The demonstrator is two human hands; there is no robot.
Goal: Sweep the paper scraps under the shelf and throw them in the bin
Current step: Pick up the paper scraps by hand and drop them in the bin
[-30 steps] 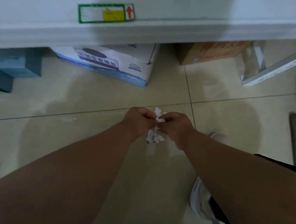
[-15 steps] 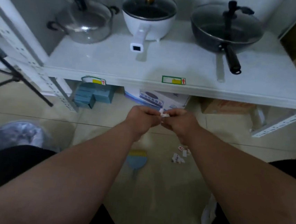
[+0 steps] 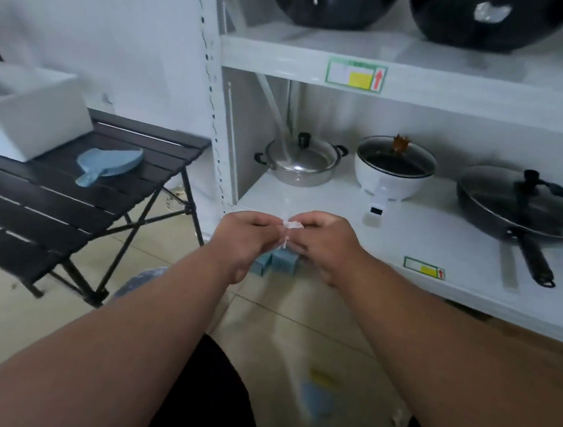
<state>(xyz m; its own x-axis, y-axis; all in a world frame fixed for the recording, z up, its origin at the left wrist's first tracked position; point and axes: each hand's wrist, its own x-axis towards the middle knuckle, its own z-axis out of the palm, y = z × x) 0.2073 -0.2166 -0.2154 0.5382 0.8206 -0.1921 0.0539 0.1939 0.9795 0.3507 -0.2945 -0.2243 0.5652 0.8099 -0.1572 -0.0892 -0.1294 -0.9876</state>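
Both my hands are raised in front of the white shelf (image 3: 391, 237), knuckles close together. My left hand (image 3: 245, 235) and my right hand (image 3: 322, 243) pinch a small white paper scrap (image 3: 291, 225) between their fingertips. A blurred blue object with a yellow band (image 3: 319, 394) lies on the floor tiles below my arms, and a pale scrap (image 3: 399, 418) lies beside it. A bin lined with a bluish bag (image 3: 139, 280) shows partly behind my left forearm, next to the table leg.
A black folding table (image 3: 69, 193) at the left carries a white box (image 3: 32, 113) and a blue dustpan-like tool (image 3: 109, 164). The shelf holds a steel pot (image 3: 300, 161), a white electric pot (image 3: 394, 171) and a black pan (image 3: 524, 209). Blue boxes (image 3: 277, 263) sit under it.
My view has swung up and left from the floor to the shelf and table. Both hands stay together on the paper; most scraps have dropped to the floor.
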